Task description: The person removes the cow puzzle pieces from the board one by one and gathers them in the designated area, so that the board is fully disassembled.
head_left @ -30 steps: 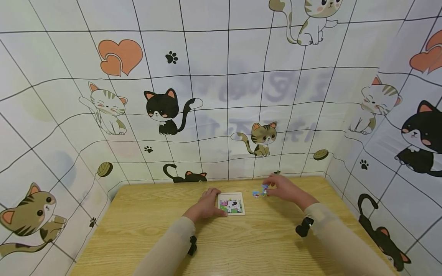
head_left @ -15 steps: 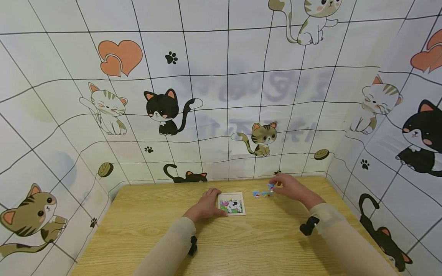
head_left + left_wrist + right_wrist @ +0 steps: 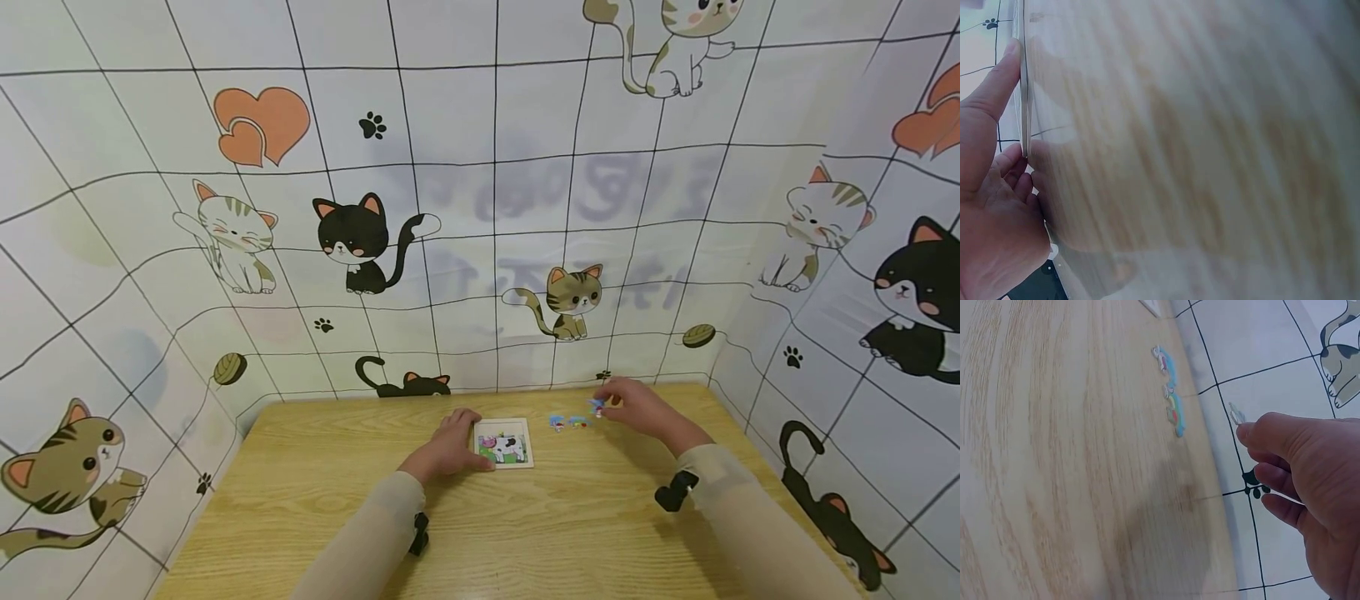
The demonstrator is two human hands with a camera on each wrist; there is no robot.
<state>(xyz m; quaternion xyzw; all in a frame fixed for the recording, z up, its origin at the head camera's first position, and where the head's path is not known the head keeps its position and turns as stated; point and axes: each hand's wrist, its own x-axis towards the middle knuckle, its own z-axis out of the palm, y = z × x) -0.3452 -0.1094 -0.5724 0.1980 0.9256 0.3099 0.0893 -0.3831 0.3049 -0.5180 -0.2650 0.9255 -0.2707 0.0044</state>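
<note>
A small puzzle board (image 3: 529, 446) with a pale rim and a cow picture lies flat on the wooden table. My left hand (image 3: 448, 447) holds it at its left side, thumb at the near edge and fingers at the far left corner. The left wrist view shows the board (image 3: 1024, 94) edge-on between thumb and fingers. My right hand (image 3: 639, 408) pinches a small blue puzzle piece (image 3: 597, 407) between thumb and fingertip, seen thin and edge-on in the right wrist view. Left of that hand, two colourful puzzle pieces (image 3: 556, 423) lie on the table in a row.
The wooden table (image 3: 480, 533) ends at the back against a white wall covering (image 3: 457, 200) with black grid lines and cartoon cats. Similar coverings close off both sides. Black cameras (image 3: 677, 491) sit on both wrists.
My right hand has moved right with the pinched piece, away from the one now lying on the table. My left hand and the puzzle board have stayed put.
</note>
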